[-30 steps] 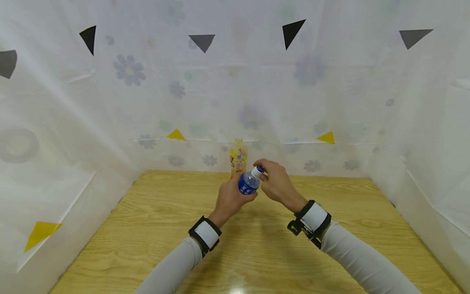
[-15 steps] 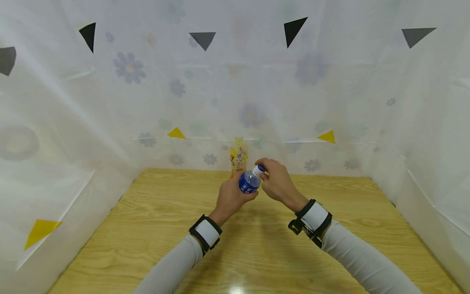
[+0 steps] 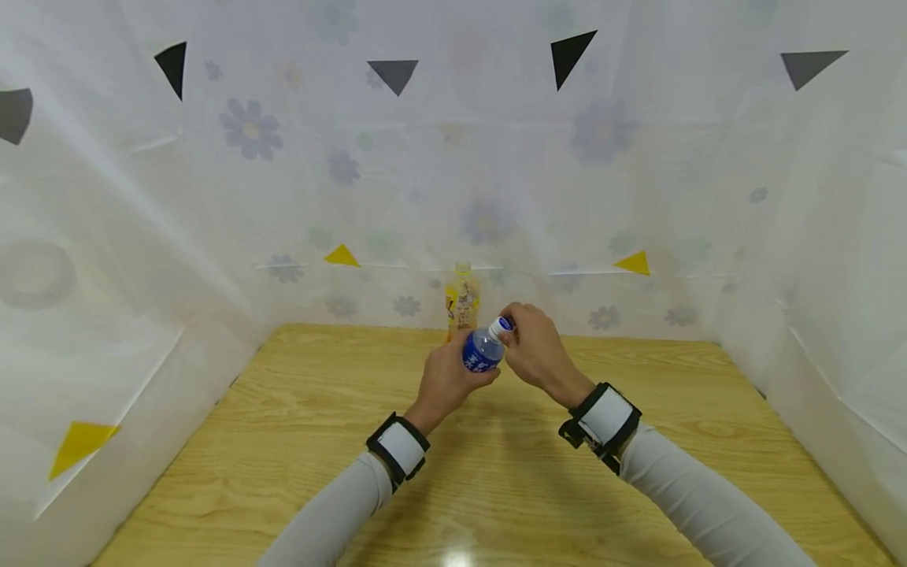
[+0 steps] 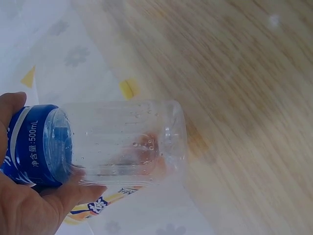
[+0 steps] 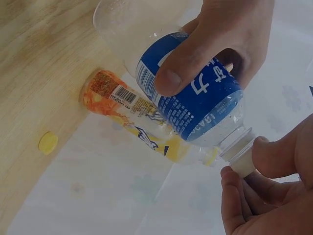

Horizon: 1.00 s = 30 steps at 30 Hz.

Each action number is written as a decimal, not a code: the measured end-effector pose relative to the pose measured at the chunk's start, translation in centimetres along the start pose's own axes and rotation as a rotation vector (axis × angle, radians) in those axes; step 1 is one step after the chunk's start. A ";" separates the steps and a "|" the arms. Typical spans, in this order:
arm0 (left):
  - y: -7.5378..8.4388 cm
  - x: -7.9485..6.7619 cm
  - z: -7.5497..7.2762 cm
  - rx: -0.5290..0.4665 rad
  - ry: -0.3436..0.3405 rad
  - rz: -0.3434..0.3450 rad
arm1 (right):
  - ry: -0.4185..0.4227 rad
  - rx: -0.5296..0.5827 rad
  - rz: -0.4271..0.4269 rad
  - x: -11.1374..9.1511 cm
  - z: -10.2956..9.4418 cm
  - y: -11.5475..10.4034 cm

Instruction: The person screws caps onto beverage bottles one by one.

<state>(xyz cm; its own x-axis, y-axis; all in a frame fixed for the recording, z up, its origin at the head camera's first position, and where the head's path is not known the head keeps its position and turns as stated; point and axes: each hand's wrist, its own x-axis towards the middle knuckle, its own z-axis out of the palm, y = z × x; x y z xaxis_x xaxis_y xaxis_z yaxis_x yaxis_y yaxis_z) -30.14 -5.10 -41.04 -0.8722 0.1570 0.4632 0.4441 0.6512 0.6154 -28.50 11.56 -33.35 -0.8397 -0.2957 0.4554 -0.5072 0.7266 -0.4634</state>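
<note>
My left hand (image 3: 445, 383) grips a clear plastic bottle with a blue label (image 3: 482, 353), tilted above the table. In the left wrist view droplets cling inside the bottle's clear base (image 4: 117, 139). My right hand (image 3: 540, 353) pinches the white cap (image 5: 243, 162) at the bottle's neck between thumb and fingers. How far the cap sits on the thread, I cannot tell. Behind the left hand stands an uncapped clear bottle with a yellow and orange label (image 3: 463, 302). Its lower part is hidden in the head view.
A yellow cap (image 5: 48, 143) lies on the wood-grain table (image 3: 319, 441) near the yellow-labelled bottle. White flower-print sheeting (image 3: 453, 173) encloses the back and both sides, with black, grey and yellow triangles on it.
The right fingers have shifted slightly around the white cap, toward the right. The bottle and left hand have hardly moved; the head view has tilted a little.
</note>
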 end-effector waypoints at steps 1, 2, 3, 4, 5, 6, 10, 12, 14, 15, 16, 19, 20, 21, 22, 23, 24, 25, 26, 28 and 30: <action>0.0 0.0 0.0 -0.002 -0.002 0.001 | 0.003 -0.005 0.000 0.0 0.0 0.1; 0.1 0.0 0.0 -0.005 -0.003 0.001 | 0.007 -0.010 0.000 0.0 0.0 0.1; 0.1 0.0 0.0 -0.005 -0.003 0.003 | 0.013 -0.011 -0.002 0.0 0.1 0.2; 0.1 0.0 0.0 -0.003 -0.005 0.001 | 0.020 -0.011 -0.005 0.0 0.1 0.2; 0.1 0.0 0.0 -0.001 -0.005 0.000 | 0.027 -0.013 -0.009 0.1 0.2 0.3; 0.1 0.0 0.0 0.000 -0.004 0.002 | 0.034 -0.013 -0.013 0.1 0.2 0.3; 0.1 -0.1 0.0 0.004 -0.002 0.006 | 0.065 -0.012 -0.029 0.1 0.4 0.5; 0.1 -0.1 0.1 -0.002 -0.003 0.006 | 0.082 -0.014 -0.048 0.2 0.6 0.6; 0.1 -0.2 0.1 -0.006 -0.002 0.006 | 0.104 -0.030 -0.073 0.3 0.8 0.8; 0.1 -0.2 0.1 -0.008 -0.002 0.005 | 0.119 -0.039 -0.089 0.4 0.9 0.9; 0.1 -0.2 0.1 -0.013 -0.002 0.005 | 0.135 -0.050 -0.106 0.4 1.0 1.0; 0.1 -0.2 0.1 -0.012 0.009 0.013 | 0.193 -0.089 -0.156 0.5 1.4 1.4; 0.2 -0.2 0.1 -0.012 0.010 0.013 | 0.211 -0.097 -0.169 0.5 1.5 1.5; 0.3 -0.2 0.1 -0.011 0.010 0.011 | 0.229 -0.104 -0.180 0.6 1.5 1.6; 0.3 -0.2 0.1 -0.009 0.008 0.008 | 0.243 -0.111 -0.188 0.6 1.6 1.6; 0.4 -0.2 0.1 -0.008 0.005 0.004 | 0.254 -0.117 -0.192 0.6 1.6 1.7; 0.4 -0.2 0.1 -0.004 0.002 0.000 | 0.261 -0.121 -0.193 0.6 1.7 1.8; 0.5 -0.3 0.1 -0.006 -0.004 -0.006 | 0.265 -0.123 -0.193 0.5 1.7 1.8; 0.5 -0.3 0.1 -0.007 -0.010 -0.014 | 0.267 -0.124 -0.192 0.5 1.7 1.8; 0.5 -0.3 0.1 -0.006 -0.013 -0.018 | 0.268 -0.127 -0.189 0.5 1.7 1.8; 0.5 -0.3 0.1 -0.006 -0.013 -0.016 | 0.266 -0.124 -0.185 0.5 1.6 1.8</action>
<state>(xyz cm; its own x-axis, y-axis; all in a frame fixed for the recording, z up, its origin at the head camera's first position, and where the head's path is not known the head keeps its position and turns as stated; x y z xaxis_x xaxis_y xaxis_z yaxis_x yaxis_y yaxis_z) -29.72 -4.72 -40.91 -0.8819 0.1564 0.4448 0.4311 0.6494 0.6264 -30.18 11.71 -35.16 -0.6477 -0.2696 0.7126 -0.6049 0.7506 -0.2658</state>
